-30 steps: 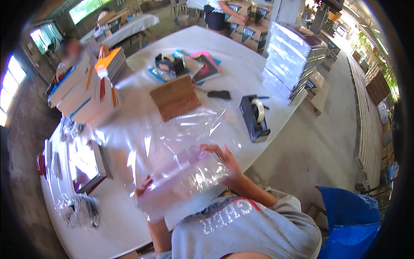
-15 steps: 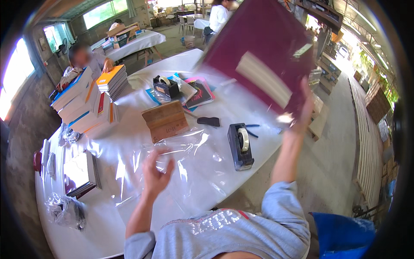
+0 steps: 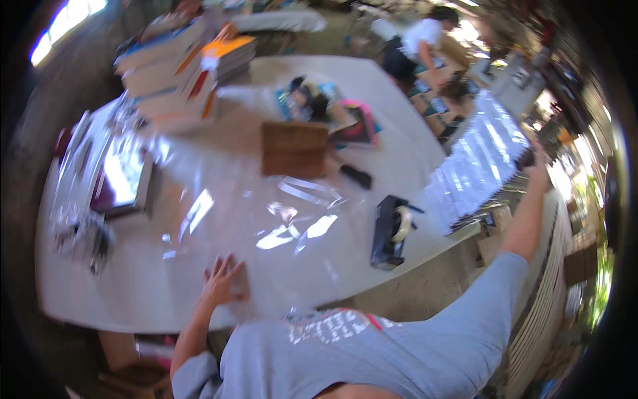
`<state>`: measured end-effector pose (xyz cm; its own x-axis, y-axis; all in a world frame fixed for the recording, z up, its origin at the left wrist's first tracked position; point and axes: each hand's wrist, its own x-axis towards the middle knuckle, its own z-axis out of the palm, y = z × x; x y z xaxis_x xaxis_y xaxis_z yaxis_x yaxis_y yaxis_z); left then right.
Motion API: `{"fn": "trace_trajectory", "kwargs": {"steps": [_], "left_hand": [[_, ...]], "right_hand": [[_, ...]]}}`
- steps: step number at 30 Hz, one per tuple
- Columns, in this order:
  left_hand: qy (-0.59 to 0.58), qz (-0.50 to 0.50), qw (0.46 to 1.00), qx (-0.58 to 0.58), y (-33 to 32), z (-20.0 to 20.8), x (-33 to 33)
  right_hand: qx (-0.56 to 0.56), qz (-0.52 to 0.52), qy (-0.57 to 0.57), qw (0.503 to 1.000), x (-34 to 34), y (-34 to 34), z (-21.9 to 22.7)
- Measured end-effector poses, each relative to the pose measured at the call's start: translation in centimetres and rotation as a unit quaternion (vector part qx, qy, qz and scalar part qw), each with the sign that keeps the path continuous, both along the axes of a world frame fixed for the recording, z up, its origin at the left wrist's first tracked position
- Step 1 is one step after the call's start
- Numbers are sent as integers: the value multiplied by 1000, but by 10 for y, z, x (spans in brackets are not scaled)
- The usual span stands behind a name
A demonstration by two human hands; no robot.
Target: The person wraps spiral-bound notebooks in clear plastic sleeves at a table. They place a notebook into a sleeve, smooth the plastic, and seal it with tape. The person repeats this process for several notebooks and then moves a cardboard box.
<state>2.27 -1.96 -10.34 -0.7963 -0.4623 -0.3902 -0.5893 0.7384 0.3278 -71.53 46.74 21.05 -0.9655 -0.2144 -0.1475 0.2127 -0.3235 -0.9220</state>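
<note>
My left hand lies with its fingers spread on the clear plastic sheet at the near side of the white-covered table. My right arm is stretched far out to the right. Its hand is at the right edge of a shiny, plastic-covered pale stack, beside a dark patch; its fingers are blurred, so I cannot tell whether they grip anything. The maroon folder-like cover is not distinguishable now. Between my hands stand a black tape dispenser, an open brown wooden case and a small dark brush-like piece.
Tall piles of books stand at the far left, by another person's hand. A dark-covered book stack and crumpled plastic lie at the left. A pink-edged booklet lies beyond the case. Another person bends over boxes at the back right.
My right hand has swung from the raised maroon cover out to the right, beside the shiny stack. My left hand has come down nearer to me and spread flat. The view has turned.
</note>
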Motion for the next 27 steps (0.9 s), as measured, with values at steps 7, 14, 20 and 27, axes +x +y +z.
{"fn": "trace_trajectory", "kwargs": {"steps": [7, 14, 20, 27], "left_hand": [[17, -5, 1000, -7, 1, 12, 16], [-17, -19, 1000, -14, 1, 3, 25], [110, 16, 994, 2, -6, 0, 53], [369, 303, 868, -139, -92, 19, 96]], "right_hand": [[361, -352, 513, 694, 82, -140, 49], [338, 26, 819, 463, 408, -433, -23], [178, 574, 571, 559, 520, -585, -123], [91, 583, -257, 766, 600, -750, -290]]}}
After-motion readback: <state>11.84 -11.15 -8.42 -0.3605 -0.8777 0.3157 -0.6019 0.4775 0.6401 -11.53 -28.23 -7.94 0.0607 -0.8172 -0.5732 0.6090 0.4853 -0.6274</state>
